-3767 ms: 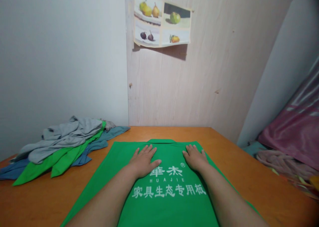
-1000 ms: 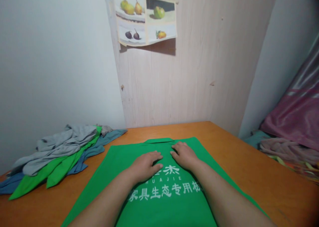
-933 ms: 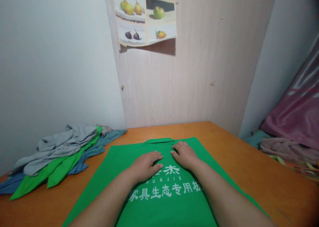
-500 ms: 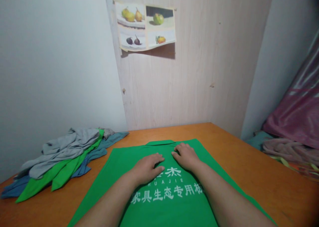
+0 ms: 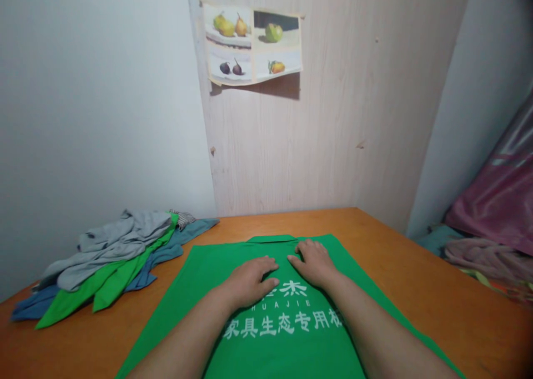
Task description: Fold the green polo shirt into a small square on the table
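Lying left of the green shirt (image 5: 283, 359) under both hands (image 5: 250, 283) (image 5: 316, 264) (grip unclenched) are rumpled clothes (image 5: 125, 251).

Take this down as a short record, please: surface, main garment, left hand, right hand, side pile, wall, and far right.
Surface: orange-brown flat table
Main garment: green collared fabric shirt, spread out, with white printed lettering
Left hand: palm down on the shirt, covering part of the lettering
Right hand: palm down on the shirt, near the collar
Side pile: crumpled grey, bright green and blue cloths, left on the table
Wall: rectangular paper sheet with four fruit pictures
Far right: shiny pink fabric
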{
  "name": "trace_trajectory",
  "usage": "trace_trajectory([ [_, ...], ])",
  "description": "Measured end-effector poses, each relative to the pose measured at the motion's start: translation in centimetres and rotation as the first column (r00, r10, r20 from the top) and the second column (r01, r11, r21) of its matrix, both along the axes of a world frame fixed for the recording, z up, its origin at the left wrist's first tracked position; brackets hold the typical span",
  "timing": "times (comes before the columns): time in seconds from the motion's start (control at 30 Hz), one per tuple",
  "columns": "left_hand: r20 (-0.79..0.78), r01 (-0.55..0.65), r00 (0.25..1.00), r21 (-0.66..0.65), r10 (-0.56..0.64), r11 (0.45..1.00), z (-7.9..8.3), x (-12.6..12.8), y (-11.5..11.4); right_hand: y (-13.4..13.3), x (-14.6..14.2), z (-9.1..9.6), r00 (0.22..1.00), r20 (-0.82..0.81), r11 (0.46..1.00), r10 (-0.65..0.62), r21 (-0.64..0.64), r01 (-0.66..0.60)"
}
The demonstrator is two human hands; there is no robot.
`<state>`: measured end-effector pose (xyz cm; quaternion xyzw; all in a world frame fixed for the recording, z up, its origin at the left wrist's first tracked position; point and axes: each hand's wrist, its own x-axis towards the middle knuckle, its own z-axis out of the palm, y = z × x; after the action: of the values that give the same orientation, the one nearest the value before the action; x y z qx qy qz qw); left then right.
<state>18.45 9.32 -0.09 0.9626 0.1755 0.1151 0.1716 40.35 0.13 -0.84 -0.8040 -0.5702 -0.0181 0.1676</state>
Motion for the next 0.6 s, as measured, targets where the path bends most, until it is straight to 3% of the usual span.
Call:
trace_trajectory([
  [0.2,-0.012,-0.004,1.000,-0.012,0.004,1.000,0.26,0.14,-0.33,0.46,0.19,-0.85,0.999,0.023,1.000,0.024,-0.019,-0.024],
  [0.43,-0.026,-0.021,0.999,0.014,0.021,1.000,0.32,0.17,-0.50,0.02,0.22,-0.44,0.999,0.052,1.000,-0.010,0.005,0.010],
  [0.6,-0.020,-0.022,1.000,0.040,0.023,0.999,-0.03,0.36,-0.58,0.04,0.27,-0.83,0.995,0.049,0.997,0.082,-0.012,-0.082],
])
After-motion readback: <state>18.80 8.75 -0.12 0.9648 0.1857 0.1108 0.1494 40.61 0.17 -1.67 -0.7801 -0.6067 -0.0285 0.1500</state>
